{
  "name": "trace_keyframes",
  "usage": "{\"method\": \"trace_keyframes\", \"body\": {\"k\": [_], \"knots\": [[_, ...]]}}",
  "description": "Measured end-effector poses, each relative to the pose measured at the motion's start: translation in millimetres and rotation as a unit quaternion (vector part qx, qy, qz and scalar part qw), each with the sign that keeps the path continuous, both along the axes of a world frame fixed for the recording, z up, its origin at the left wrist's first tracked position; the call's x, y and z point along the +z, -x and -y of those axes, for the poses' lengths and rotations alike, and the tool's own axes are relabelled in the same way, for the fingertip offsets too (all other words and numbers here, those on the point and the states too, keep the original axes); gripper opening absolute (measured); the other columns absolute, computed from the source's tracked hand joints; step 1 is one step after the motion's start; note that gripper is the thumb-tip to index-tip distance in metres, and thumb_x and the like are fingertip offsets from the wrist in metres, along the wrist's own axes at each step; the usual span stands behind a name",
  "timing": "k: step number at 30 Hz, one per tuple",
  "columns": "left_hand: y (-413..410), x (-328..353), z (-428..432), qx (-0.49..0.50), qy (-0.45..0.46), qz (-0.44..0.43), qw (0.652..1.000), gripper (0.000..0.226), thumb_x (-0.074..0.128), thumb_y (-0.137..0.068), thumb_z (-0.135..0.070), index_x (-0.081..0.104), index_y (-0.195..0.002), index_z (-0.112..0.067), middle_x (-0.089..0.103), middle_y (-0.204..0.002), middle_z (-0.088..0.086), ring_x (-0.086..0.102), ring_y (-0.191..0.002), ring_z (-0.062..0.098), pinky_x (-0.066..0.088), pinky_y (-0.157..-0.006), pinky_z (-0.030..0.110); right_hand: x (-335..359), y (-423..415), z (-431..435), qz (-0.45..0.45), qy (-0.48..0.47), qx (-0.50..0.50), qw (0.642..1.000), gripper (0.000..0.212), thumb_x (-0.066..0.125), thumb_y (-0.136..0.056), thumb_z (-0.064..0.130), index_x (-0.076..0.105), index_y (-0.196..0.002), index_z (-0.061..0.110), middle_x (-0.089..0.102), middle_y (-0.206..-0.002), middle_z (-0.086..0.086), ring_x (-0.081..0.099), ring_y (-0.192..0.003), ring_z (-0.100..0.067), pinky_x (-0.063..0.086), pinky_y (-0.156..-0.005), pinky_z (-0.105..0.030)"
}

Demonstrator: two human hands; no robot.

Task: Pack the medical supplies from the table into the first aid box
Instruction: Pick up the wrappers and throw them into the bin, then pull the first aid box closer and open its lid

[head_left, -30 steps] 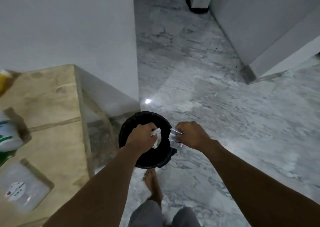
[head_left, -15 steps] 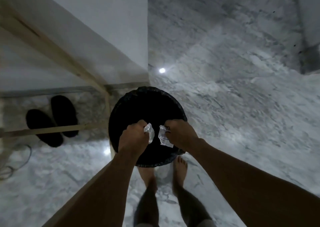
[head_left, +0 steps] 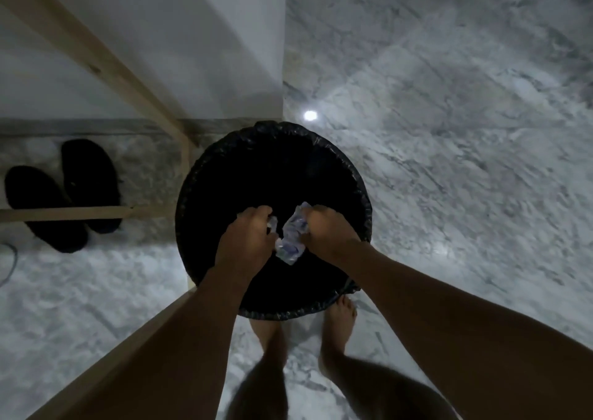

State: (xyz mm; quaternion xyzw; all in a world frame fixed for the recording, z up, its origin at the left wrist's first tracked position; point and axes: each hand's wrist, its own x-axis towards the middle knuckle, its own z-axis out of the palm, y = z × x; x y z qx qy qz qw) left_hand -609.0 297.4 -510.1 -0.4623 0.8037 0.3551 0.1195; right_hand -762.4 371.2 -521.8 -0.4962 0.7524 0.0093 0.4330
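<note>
The crumpled wrapper (head_left: 292, 240), clear with bluish print, sits just below the middle of the frame, pinched in the curled fingers of the right hand (head_left: 327, 230). The left hand (head_left: 247, 240), close beside it, is curled round a smaller clear scrap (head_left: 272, 224). Both hands hang over the mouth of the black-lined bin (head_left: 364, 201).

1 second ago the tabletop showed at the left edge with supplies on it. Now the view has tipped straight down and the hands have sunk lower over the bin. The medical supplies and the first aid box are out of frame. This looks like waste being thrown away, a side errand, so the packing itself is probably paused until both hands let go.

Around the bin, the wooden table frame (head_left: 96, 63) crosses the upper left, 2 black slippers (head_left: 86, 182) lie at the left, bare feet (head_left: 340, 313) stand just below the bin, and marble floor (head_left: 449, 130) fills the right.
</note>
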Motion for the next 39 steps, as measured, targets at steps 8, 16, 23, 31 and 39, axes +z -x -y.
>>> {"method": "trace_keyframes", "body": {"k": [8, 16, 23, 31, 39], "knots": [[-9, 96, -10, -0.100, 0.134, 0.013, 0.986, 0.060, 0.086, -0.062, -0.006, 0.064, -0.117, 0.008, 0.064, -0.109, 0.030, 0.066, -0.093, 0.050, 0.054, -0.084, 0.056, 106, 3, -15, -0.073, 0.020, 0.003, 0.997, 0.047, 0.057, -0.096, 0.030, 0.050, -0.136, 0.007, 0.052, -0.130, -0.015, 0.046, -0.124, -0.034, 0.045, -0.099, -0.043], [7, 296, -7, -0.085, 0.282, 0.019, 0.955, 0.069, 0.068, -0.087, -0.030, 0.044, -0.144, 0.001, 0.043, -0.145, 0.030, 0.038, -0.137, 0.047, 0.026, -0.112, 0.063, 313, 2, -8, -0.178, 0.171, -0.015, 0.969, 0.058, 0.052, -0.097, 0.042, 0.042, -0.144, 0.009, 0.039, -0.148, -0.016, 0.036, -0.136, -0.035, 0.038, -0.108, -0.046], [-9, 463, -12, -0.016, 0.393, -0.008, 0.919, 0.071, 0.061, -0.093, -0.034, 0.036, -0.151, -0.002, 0.041, -0.150, 0.025, 0.034, -0.142, 0.042, 0.021, -0.115, 0.061, 476, -16, 2, -0.218, 0.311, 0.004, 0.925, 0.060, 0.051, -0.096, 0.046, 0.041, -0.144, 0.011, 0.041, -0.148, -0.017, 0.041, -0.131, -0.035, 0.042, -0.103, -0.045], [-114, 575, -29, 0.073, 0.478, -0.023, 0.875, 0.072, 0.060, -0.093, -0.039, 0.036, -0.151, -0.002, 0.041, -0.152, 0.020, 0.035, -0.143, 0.037, 0.021, -0.116, 0.059, 593, -102, 2, -0.227, 0.417, 0.069, 0.878, 0.063, 0.045, -0.099, 0.047, 0.032, -0.149, 0.012, 0.038, -0.149, -0.013, 0.037, -0.135, -0.031, 0.037, -0.106, -0.041], [-278, 594, -93, 0.120, 0.493, -0.008, 0.862, 0.070, 0.069, -0.086, -0.036, 0.047, -0.142, -0.001, 0.053, -0.141, 0.017, 0.049, -0.130, 0.036, 0.034, -0.109, 0.058, 615, -252, -35, -0.205, 0.451, 0.083, 0.864, 0.059, 0.046, -0.098, 0.049, 0.037, -0.145, 0.013, 0.041, -0.146, -0.012, 0.038, -0.133, -0.031, 0.040, -0.102, -0.042]]}}
